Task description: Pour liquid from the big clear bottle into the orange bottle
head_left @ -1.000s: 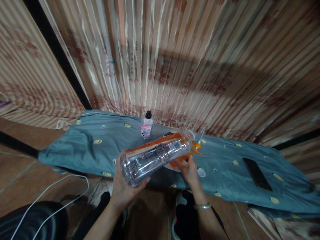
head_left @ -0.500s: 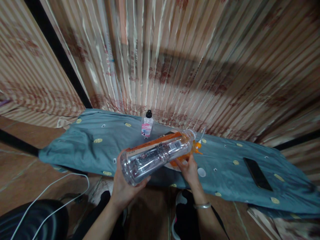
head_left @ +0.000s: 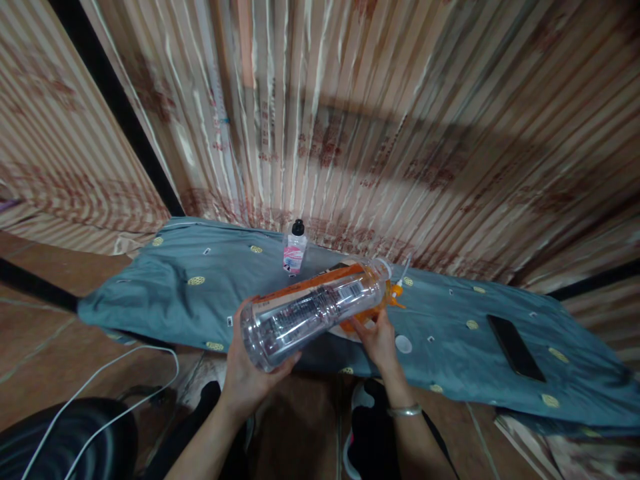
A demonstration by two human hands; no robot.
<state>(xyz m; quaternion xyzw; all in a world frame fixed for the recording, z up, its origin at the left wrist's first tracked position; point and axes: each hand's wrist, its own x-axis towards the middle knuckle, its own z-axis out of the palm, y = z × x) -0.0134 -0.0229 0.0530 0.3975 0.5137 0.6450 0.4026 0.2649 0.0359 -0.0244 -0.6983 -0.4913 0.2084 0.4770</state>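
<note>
We record one large clear bottle (head_left: 310,317) at the centre of the frame, lying aslant in the air with its base toward lower left and its neck toward upper right; an orange band runs along its upper side and a barcode shows near the shoulder. Our left hand (head_left: 245,380) wraps round the base end, the thumb along the underside. Our right hand (head_left: 379,343) pinches an orange container (head_left: 374,312) just under the bottle's neck; the bottle hides much of it, and we cannot tell whether the two touch. To its right shows an orange nozzle (head_left: 397,291), with a thin pale tube (head_left: 406,268) pointing up. A white disc (head_left: 403,344) lies just beside the right wrist, which carries a silver bracelet (head_left: 406,412). Beneath, a teal patterned cloth covers the surface (head_left: 190,313). On it, left of the bottle's neck, stands a small bottle (head_left: 294,257) with a black top and pink label; a dark phone (head_left: 516,348) lies at right of frame. A striped curtain (head_left: 320,133) fills the upper frame. At lower left, a white cable (head_left: 176,363) loops over a black round object (head_left: 115,447).
</note>
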